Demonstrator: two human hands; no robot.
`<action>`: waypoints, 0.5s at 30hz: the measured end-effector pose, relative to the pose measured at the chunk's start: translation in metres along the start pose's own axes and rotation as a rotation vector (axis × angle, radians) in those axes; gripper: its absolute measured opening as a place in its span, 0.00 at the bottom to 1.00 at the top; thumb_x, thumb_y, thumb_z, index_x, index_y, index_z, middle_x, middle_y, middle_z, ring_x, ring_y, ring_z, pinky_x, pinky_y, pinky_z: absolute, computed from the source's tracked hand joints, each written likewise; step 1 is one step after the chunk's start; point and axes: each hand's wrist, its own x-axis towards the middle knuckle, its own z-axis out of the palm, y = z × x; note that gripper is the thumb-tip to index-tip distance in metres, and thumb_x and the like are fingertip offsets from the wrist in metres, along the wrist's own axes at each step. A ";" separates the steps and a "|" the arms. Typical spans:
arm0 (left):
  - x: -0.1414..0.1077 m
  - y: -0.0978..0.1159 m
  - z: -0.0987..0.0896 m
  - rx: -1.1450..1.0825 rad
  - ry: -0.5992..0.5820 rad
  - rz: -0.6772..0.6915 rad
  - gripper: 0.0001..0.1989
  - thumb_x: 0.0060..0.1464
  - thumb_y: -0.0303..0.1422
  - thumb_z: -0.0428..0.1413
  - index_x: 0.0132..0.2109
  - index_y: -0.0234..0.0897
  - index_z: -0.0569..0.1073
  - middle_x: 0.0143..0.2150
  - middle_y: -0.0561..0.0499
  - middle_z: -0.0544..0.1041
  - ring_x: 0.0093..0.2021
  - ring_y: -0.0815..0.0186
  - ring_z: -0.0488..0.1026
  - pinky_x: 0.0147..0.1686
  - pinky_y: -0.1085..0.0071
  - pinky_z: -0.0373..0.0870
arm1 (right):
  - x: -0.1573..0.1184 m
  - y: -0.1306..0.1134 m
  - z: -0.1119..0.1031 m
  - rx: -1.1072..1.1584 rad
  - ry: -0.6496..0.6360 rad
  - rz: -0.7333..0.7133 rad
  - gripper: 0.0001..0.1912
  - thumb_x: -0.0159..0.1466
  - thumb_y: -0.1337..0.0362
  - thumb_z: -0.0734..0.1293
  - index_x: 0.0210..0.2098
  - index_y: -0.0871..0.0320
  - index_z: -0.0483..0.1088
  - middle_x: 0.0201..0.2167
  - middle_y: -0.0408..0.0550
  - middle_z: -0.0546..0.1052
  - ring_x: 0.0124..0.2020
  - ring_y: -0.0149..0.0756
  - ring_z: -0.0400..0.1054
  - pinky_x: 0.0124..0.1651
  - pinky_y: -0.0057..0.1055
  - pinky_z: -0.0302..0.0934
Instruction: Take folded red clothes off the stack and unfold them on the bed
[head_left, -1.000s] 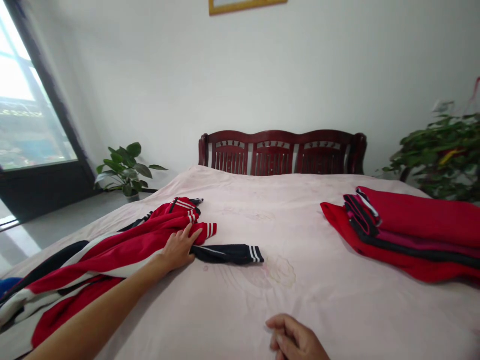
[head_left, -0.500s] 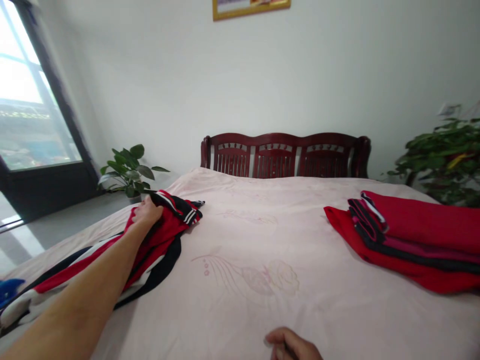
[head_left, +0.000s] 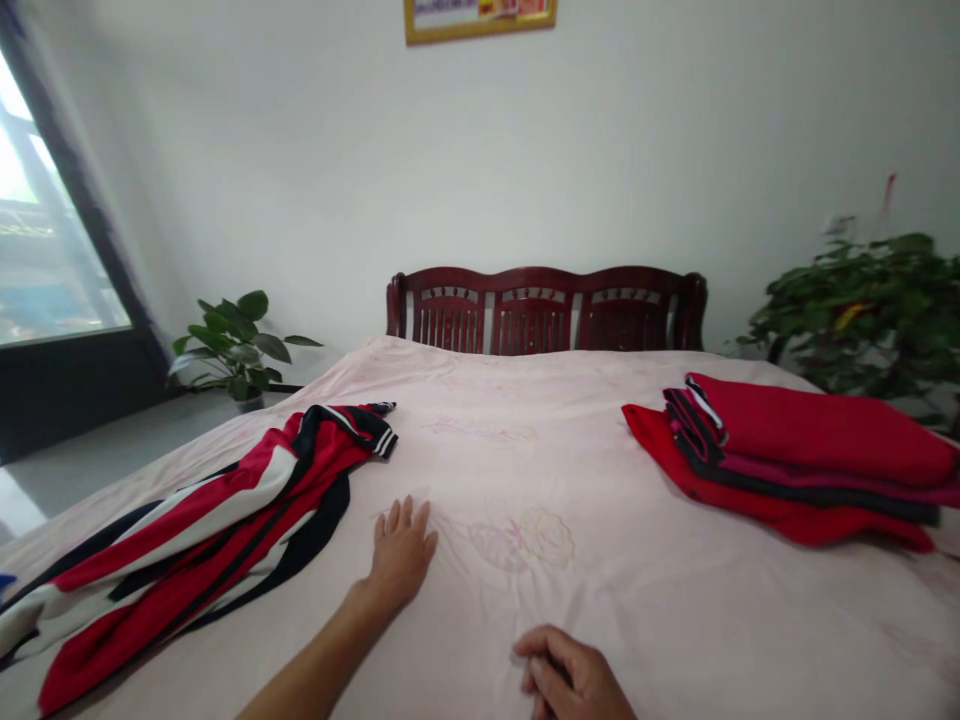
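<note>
My left hand (head_left: 402,548) is over the pale pink bedsheet (head_left: 480,480), palm down with fingers apart, holding nothing. Left of it lies a striped garment (head_left: 225,530) in red, white and dark blue, stretched lengthwise, its striped cuff towards the middle of the bed. At the bottom centre is my right hand (head_left: 571,675), its fingers curled together; whether something small is between them cannot be made out. A stack of folded red and dark clothes (head_left: 810,450) rests on the right side of the bed.
Behind the bed stands a dark red wooden headboard (head_left: 532,310) against the wall. Potted plants are at the left (head_left: 240,345) and right (head_left: 862,310). A glass door (head_left: 52,240) is at the far left, and a framed picture (head_left: 480,25) hangs above.
My left hand has let go of the striped garment and moved right and nearer, onto the sheet. The garment now lies flatter. The view has turned slightly right.
</note>
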 end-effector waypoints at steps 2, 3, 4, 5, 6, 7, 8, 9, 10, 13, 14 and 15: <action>-0.012 0.028 0.007 -0.006 0.019 0.058 0.28 0.66 0.39 0.43 0.70 0.37 0.61 0.72 0.35 0.57 0.72 0.45 0.52 0.67 0.46 0.48 | -0.003 -0.002 0.002 0.064 0.030 0.004 0.22 0.56 0.46 0.68 0.38 0.58 0.72 0.26 0.42 0.72 0.21 0.28 0.66 0.21 0.24 0.55; -0.017 0.038 0.009 -0.002 0.034 0.088 0.28 0.66 0.38 0.43 0.70 0.37 0.61 0.72 0.36 0.57 0.72 0.44 0.52 0.68 0.45 0.48 | -0.004 -0.004 0.002 0.102 0.050 -0.004 0.21 0.57 0.48 0.68 0.38 0.59 0.72 0.26 0.42 0.72 0.21 0.27 0.66 0.21 0.24 0.55; -0.021 0.045 0.010 0.004 0.047 0.114 0.28 0.66 0.38 0.43 0.70 0.38 0.61 0.72 0.36 0.57 0.72 0.44 0.52 0.68 0.44 0.48 | -0.005 -0.007 0.000 0.141 0.067 -0.015 0.19 0.57 0.49 0.68 0.38 0.59 0.72 0.27 0.42 0.73 0.20 0.26 0.66 0.21 0.24 0.56; -0.024 0.050 0.011 0.010 0.058 0.135 0.28 0.66 0.38 0.44 0.70 0.39 0.62 0.72 0.36 0.58 0.72 0.44 0.52 0.67 0.44 0.48 | -0.004 -0.010 -0.005 0.178 0.088 -0.028 0.19 0.57 0.51 0.68 0.39 0.60 0.72 0.27 0.43 0.74 0.20 0.26 0.66 0.21 0.24 0.57; -0.026 0.053 0.012 0.016 0.067 0.152 0.28 0.66 0.38 0.44 0.70 0.39 0.62 0.72 0.37 0.58 0.72 0.44 0.53 0.67 0.44 0.49 | -0.003 -0.014 -0.013 0.211 0.123 -0.048 0.18 0.57 0.52 0.68 0.39 0.60 0.72 0.27 0.44 0.74 0.19 0.26 0.66 0.21 0.24 0.57; -0.026 0.054 0.013 0.022 0.076 0.162 0.28 0.65 0.38 0.45 0.70 0.40 0.62 0.72 0.37 0.58 0.72 0.44 0.53 0.67 0.44 0.49 | -0.001 -0.018 -0.023 0.238 0.175 -0.076 0.18 0.57 0.53 0.69 0.39 0.60 0.72 0.27 0.44 0.75 0.20 0.27 0.66 0.21 0.24 0.58; -0.027 0.054 0.014 0.027 0.082 0.168 0.28 0.65 0.38 0.45 0.69 0.40 0.63 0.72 0.38 0.59 0.72 0.45 0.54 0.67 0.44 0.50 | 0.003 -0.024 -0.037 0.256 0.240 -0.110 0.18 0.57 0.54 0.69 0.41 0.61 0.72 0.28 0.45 0.76 0.21 0.28 0.67 0.21 0.24 0.59; -0.026 0.053 0.014 0.032 0.088 0.169 0.27 0.65 0.38 0.45 0.69 0.40 0.63 0.72 0.38 0.59 0.72 0.45 0.54 0.67 0.45 0.50 | 0.007 -0.030 -0.054 0.267 0.319 -0.146 0.18 0.57 0.55 0.69 0.42 0.61 0.72 0.28 0.46 0.77 0.22 0.28 0.68 0.22 0.24 0.60; -0.026 0.052 0.015 0.038 0.096 0.167 0.27 0.65 0.39 0.45 0.69 0.41 0.64 0.72 0.38 0.60 0.71 0.45 0.55 0.67 0.45 0.51 | 0.012 -0.037 -0.074 0.274 0.406 -0.183 0.18 0.57 0.57 0.69 0.43 0.61 0.72 0.30 0.46 0.78 0.24 0.29 0.70 0.23 0.24 0.62; -0.025 0.052 0.016 0.059 0.120 0.151 0.27 0.65 0.38 0.46 0.68 0.42 0.64 0.71 0.39 0.61 0.71 0.47 0.56 0.67 0.46 0.51 | 0.029 -0.060 -0.143 0.318 0.681 -0.252 0.18 0.55 0.62 0.69 0.45 0.60 0.72 0.33 0.48 0.80 0.28 0.32 0.74 0.26 0.26 0.67; -0.025 0.052 0.016 0.064 0.124 0.148 0.26 0.65 0.37 0.46 0.68 0.42 0.64 0.71 0.40 0.61 0.71 0.47 0.56 0.67 0.46 0.51 | 0.035 -0.068 -0.168 0.362 0.794 -0.261 0.18 0.54 0.63 0.69 0.44 0.60 0.73 0.33 0.49 0.80 0.29 0.34 0.74 0.26 0.26 0.68; -0.025 0.052 0.015 0.068 0.126 0.145 0.26 0.65 0.37 0.46 0.68 0.43 0.65 0.71 0.40 0.62 0.71 0.47 0.56 0.67 0.46 0.51 | 0.040 -0.075 -0.192 0.420 0.921 -0.263 0.16 0.53 0.65 0.69 0.43 0.60 0.73 0.33 0.49 0.80 0.29 0.35 0.75 0.25 0.26 0.68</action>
